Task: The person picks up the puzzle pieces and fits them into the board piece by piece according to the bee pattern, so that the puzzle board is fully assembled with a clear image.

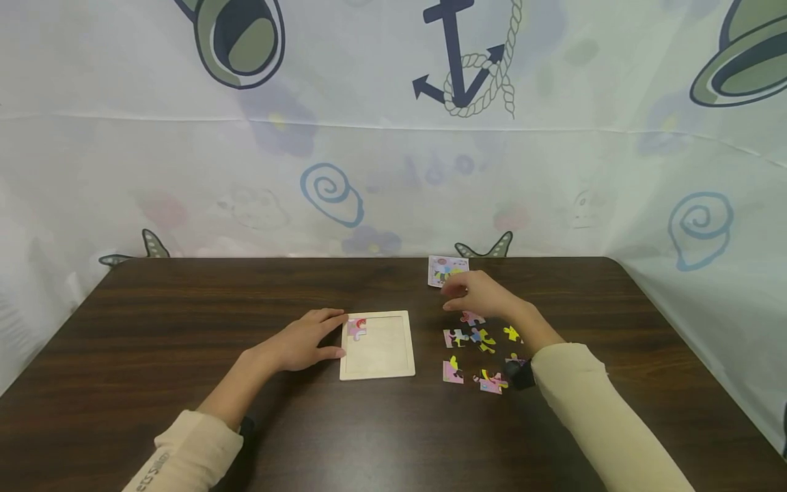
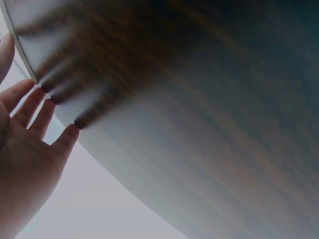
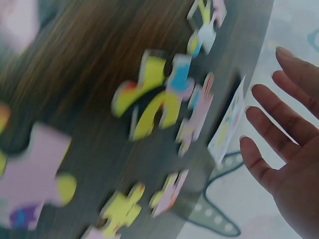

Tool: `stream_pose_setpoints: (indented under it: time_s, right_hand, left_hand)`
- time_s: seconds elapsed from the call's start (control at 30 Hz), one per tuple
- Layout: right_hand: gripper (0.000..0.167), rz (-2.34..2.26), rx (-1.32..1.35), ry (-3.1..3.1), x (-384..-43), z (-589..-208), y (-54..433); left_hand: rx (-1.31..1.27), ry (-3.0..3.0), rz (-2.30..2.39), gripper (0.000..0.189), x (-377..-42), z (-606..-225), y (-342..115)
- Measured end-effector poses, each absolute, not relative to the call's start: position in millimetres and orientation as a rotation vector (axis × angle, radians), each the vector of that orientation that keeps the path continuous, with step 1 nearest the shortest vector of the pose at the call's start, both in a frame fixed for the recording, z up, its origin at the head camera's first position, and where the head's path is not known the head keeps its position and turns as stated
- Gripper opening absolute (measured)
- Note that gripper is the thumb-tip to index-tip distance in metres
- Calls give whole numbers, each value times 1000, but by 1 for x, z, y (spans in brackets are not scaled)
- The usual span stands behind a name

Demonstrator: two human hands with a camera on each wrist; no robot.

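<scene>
A pale wooden puzzle tray point(image 1: 387, 348) lies mid-table, with one pink and red jigsaw piece point(image 1: 355, 330) in its far-left corner. My left hand point(image 1: 301, 342) rests at the tray's left side, thumb and fingers spread and touching its rim. Above the table to the right hovers my right hand point(image 1: 486, 295), its fingers loosely bent with nothing between them. Under and in front of it lie several loose jigsaw pieces, among them a pink and yellow piece point(image 1: 453, 372) and a yellow and black piece point(image 3: 149, 97). The right wrist view shows the fingers apart from every piece.
A small printed picture card point(image 1: 439, 265) lies near the table's back edge, partly behind the right hand. The dark wooden table point(image 1: 184, 307) meets a white patterned cloth point(image 1: 381, 171) at the back. Another piece, pink and yellow point(image 1: 492, 384), lies nearest the front.
</scene>
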State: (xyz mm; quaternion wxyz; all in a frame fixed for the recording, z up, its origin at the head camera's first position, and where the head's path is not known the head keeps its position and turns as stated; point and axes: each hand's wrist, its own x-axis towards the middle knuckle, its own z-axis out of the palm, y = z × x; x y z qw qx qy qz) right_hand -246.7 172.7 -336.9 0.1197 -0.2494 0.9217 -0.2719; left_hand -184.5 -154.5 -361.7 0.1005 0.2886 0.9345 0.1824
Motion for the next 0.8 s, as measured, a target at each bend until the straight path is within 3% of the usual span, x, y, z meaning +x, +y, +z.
stream_pose_setpoints:
  time_s: [0.8]
  right_hand:
    - [25,-688,-674,2736,-241,-353,223]
  left_hand:
    - [856,2762,542,64,-185,-365,-157]
